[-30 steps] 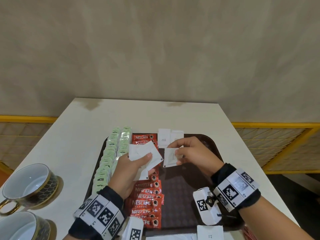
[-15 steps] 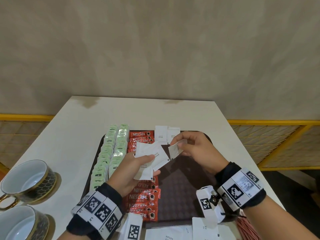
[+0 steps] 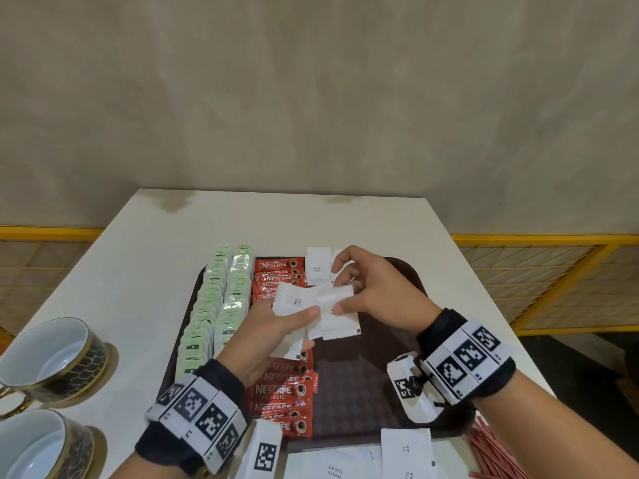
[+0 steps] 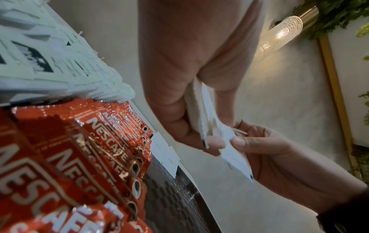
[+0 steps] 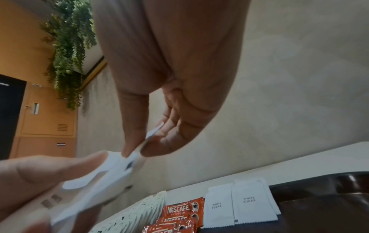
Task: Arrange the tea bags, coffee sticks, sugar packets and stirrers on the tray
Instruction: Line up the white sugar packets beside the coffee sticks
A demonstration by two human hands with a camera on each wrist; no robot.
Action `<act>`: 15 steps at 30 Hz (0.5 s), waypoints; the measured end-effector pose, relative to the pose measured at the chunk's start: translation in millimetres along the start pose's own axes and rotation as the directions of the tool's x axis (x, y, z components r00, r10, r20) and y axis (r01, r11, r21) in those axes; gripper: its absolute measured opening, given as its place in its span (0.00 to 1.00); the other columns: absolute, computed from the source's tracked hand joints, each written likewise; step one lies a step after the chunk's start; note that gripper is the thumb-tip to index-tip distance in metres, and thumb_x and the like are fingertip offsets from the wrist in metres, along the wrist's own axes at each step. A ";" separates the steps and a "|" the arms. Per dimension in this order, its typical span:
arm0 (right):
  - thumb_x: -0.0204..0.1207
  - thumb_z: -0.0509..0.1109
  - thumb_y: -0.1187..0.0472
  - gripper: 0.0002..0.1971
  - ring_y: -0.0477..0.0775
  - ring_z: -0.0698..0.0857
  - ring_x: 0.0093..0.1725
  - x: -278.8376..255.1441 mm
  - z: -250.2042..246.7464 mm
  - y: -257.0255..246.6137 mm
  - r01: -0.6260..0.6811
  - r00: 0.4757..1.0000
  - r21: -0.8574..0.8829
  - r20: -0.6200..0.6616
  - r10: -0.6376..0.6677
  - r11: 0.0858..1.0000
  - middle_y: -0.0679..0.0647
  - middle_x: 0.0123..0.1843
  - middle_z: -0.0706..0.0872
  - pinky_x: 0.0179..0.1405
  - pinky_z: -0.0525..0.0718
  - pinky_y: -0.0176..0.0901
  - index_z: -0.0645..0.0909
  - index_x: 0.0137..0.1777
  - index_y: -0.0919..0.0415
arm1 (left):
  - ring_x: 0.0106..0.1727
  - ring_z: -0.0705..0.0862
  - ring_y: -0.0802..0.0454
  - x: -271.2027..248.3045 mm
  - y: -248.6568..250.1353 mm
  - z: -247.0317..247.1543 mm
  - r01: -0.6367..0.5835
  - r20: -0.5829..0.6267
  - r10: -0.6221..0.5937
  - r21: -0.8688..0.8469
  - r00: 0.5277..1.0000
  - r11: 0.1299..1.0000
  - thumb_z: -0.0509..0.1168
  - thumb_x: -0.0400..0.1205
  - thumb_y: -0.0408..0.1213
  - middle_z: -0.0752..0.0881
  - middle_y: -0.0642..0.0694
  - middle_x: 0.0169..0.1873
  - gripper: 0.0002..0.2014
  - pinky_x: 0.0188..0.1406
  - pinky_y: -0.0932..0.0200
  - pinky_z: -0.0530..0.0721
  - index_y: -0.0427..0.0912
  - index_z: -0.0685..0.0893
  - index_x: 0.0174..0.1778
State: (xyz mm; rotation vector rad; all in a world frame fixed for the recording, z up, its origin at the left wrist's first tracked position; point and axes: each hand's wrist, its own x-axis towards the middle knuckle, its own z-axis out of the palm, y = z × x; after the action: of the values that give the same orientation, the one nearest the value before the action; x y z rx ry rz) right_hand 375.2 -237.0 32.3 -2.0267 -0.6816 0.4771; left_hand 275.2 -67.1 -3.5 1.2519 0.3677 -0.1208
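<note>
Over the middle of the dark tray (image 3: 390,271), the left hand (image 3: 273,326) holds a fanned bunch of white sugar packets (image 3: 294,302) between thumb and fingers, and the right hand (image 3: 373,292) pinches one packet (image 3: 337,295) at the bunch's right edge — both hands are clamped on paper, close together and touching the same cluster. On the tray, two rows of pale green tea bags (image 3: 221,299) run along the left side, a column of red coffee sticks (image 3: 287,392) lies just beside them, and two sugar packets already laid down (image 3: 318,267) sit at the far edge next to the coffee sticks. More sugar packets (image 3: 404,454) lie on the white table (image 3: 138,271) in front of the tray's near rim, with red stirrers (image 3: 491,451) to their right. Two cups (image 3: 52,354) stand at the table's left edge.
</note>
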 end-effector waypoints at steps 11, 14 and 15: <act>0.71 0.77 0.74 0.07 0.51 0.90 0.38 0.7 1.2 8.5 -0.165 0.986 0.262 0.010 0.168 0.951 0.54 0.34 0.88 0.44 0.90 0.45 0.85 0.48 0.68 | 0.42 0.90 0.46 9.5 -5.4 4.1 -0.062 -0.090 0.065 0.029 0.994 0.998 0.75 0.73 0.27 0.91 0.39 0.51 0.17 0.30 0.60 0.86 0.36 0.86 0.59; 0.71 0.77 0.75 0.05 0.53 0.89 0.38 7.4 -0.6 12.0 -0.201 0.977 0.257 -0.023 0.214 0.945 0.58 0.34 0.87 0.44 0.90 0.44 0.85 0.43 0.68 | 0.46 0.91 0.44 9.8 -7.2 4.0 -0.075 -0.135 0.072 -0.015 0.988 0.997 0.72 0.77 0.29 0.92 0.41 0.48 0.12 0.33 0.58 0.90 0.39 0.86 0.55; 0.71 0.76 0.76 0.06 0.53 0.89 0.37 12.2 -2.9 15.6 -0.217 0.969 0.265 -0.054 0.239 0.940 0.56 0.32 0.87 0.43 0.90 0.45 0.85 0.40 0.67 | 0.46 0.92 0.45 9.7 -7.1 1.3 -0.081 -0.160 0.072 -0.047 0.984 0.996 0.71 0.78 0.30 0.92 0.41 0.47 0.10 0.36 0.57 0.90 0.39 0.86 0.55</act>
State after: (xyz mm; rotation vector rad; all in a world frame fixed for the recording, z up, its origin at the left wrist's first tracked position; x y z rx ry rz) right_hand 390.6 -237.8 19.6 -1.8738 -0.3131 0.5790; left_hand 282.5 -69.6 -12.8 1.2247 0.4567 0.0542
